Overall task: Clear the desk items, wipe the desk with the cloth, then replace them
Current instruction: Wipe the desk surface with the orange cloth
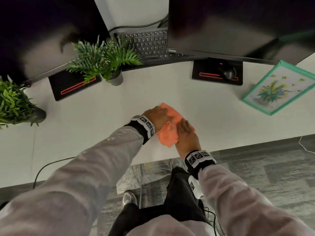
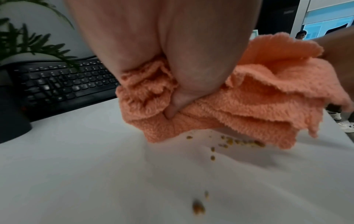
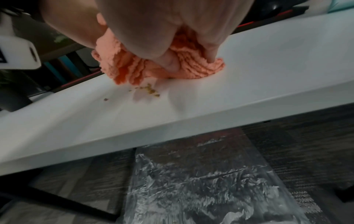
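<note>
An orange cloth [image 1: 175, 115] lies bunched on the white desk [image 1: 102, 120] near its front edge. My left hand [image 1: 157, 116] covers the cloth's left side, fingers curved over it. In the left wrist view its thumb [image 2: 173, 104] digs into a fold of the cloth [image 2: 239, 103]. My right hand [image 1: 186, 133] lies on the cloth's right side with straight fingers, pressing it onto the desk [image 3: 249, 75]. Brown crumbs [image 2: 229, 142] lie on the desk just in front of the cloth, and they also show in the right wrist view as crumbs [image 3: 151, 90].
Two dark monitors on black stands line the back, with a keyboard [image 1: 150, 43] between them and a mouse [image 1: 228, 72] on the right stand. Two potted plants [image 1: 104, 60] [image 1: 12, 103] stand at left. A green-framed flower picture [image 1: 279, 87] lies at right. A plastic bag [image 3: 201, 181] lies on the floor.
</note>
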